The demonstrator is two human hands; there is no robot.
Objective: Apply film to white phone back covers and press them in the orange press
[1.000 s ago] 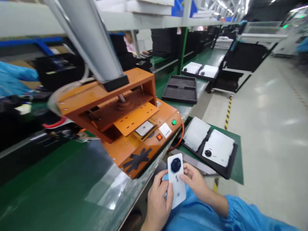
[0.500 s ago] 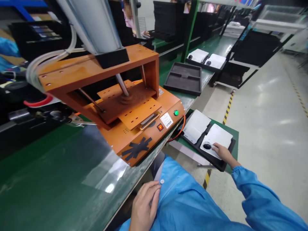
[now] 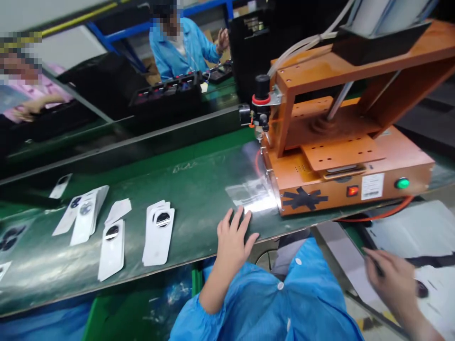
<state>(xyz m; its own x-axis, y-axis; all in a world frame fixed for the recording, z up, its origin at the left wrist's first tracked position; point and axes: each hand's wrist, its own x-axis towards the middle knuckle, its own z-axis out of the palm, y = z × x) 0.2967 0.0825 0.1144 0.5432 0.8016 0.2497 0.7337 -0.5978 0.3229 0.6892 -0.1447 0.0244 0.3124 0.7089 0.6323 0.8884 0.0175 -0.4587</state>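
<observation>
Hand (L) (image 3: 232,241) spread at bench (image 3: 202,199) edge; R hand (image 3: 396,284) part-curled.

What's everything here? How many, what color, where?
Press: one, orange, bench's right
Bench: one, green, across the middle
Phone backs: several, white, bench's left
White stacks: two, white, lower right
Clear film: count unclear, see-through, beside press
Lit button: one, green, press front
Lit switch: one, red, press front
Label: one, white, between them
Tape: strips, black, press front
Bin: one, green, below bench
Co-workers: two, blue and pink, far side
Jacket: one, blue, on the person
Left hand: one, bare, spread over bench edge
Right hand: one, bare, blurred, beside white stacks
</observation>
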